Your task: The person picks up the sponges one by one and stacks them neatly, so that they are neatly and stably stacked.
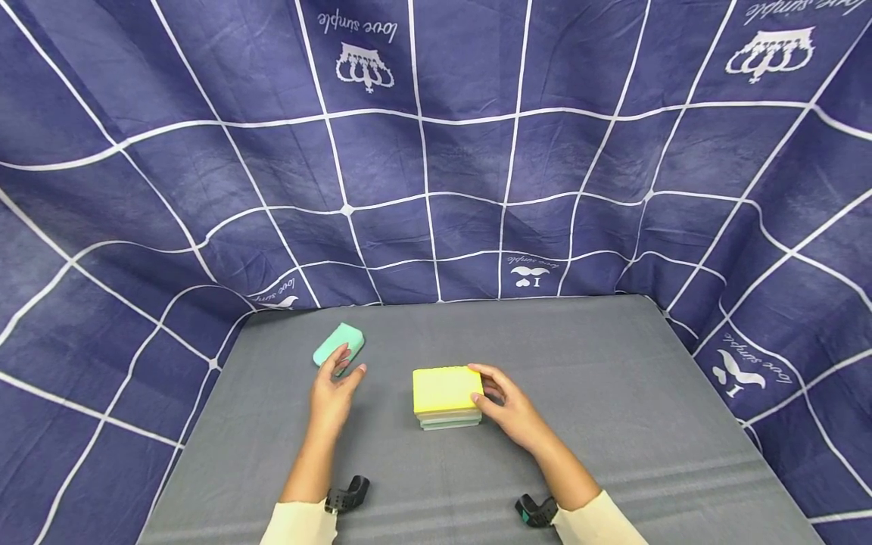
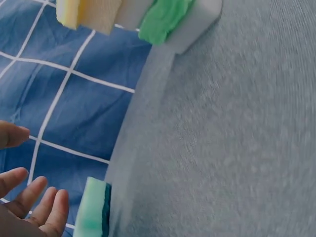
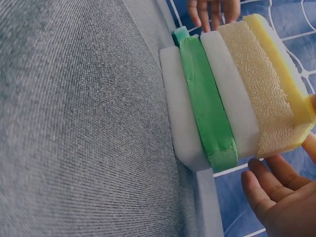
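A stack of sponges stands on the grey table, with a yellow sponge [image 1: 444, 389] on top. Below it, the right wrist view shows a beige porous sponge [image 3: 261, 89], a white block [image 3: 232, 94], a green piece [image 3: 205, 98] and another white block [image 3: 182, 113]. My right hand [image 1: 507, 405] touches the right end of the yellow sponge with thumb and forefinger, its other fingers loosely extended. Farther left, my left hand [image 1: 331, 397] is nearest to a mint-green sponge [image 2: 91, 207] with a darker side; its fingers are spread and hold nothing.
The grey cloth-covered table [image 1: 579, 356] has a few creases along its front right. A blue curtain with white grid lines [image 1: 470, 166] rises behind the table and along both sides. Each wrist wears a black band [image 1: 347, 493].
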Tool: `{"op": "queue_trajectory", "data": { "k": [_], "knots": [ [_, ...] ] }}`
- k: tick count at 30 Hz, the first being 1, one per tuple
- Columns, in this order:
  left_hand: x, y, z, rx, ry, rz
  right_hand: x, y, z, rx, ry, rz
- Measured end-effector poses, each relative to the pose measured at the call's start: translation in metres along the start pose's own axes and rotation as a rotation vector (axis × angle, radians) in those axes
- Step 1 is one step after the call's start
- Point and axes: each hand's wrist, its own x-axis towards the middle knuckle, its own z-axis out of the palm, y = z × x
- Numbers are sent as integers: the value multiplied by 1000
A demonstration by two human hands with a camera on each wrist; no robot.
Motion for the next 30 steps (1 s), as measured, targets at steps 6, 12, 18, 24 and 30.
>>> {"op": "queue_trajectory", "data": {
  "k": [6,12,18,24,30],
  "knots": [
    [9,-10,-6,23,35,-19,0,0,0,-8,5,9],
    [17,-18,-11,80,85,-36,0,0,0,0,6,9],
    [22,-21,-15,136,91,-77,1,1,0,0,9,9],
    [26,-23,-18,190,108,-89,1,2,0,2,14,10],
    [30,-29,-22,283,131,-76,1,3,1,-14,19,13]
  ]
}}
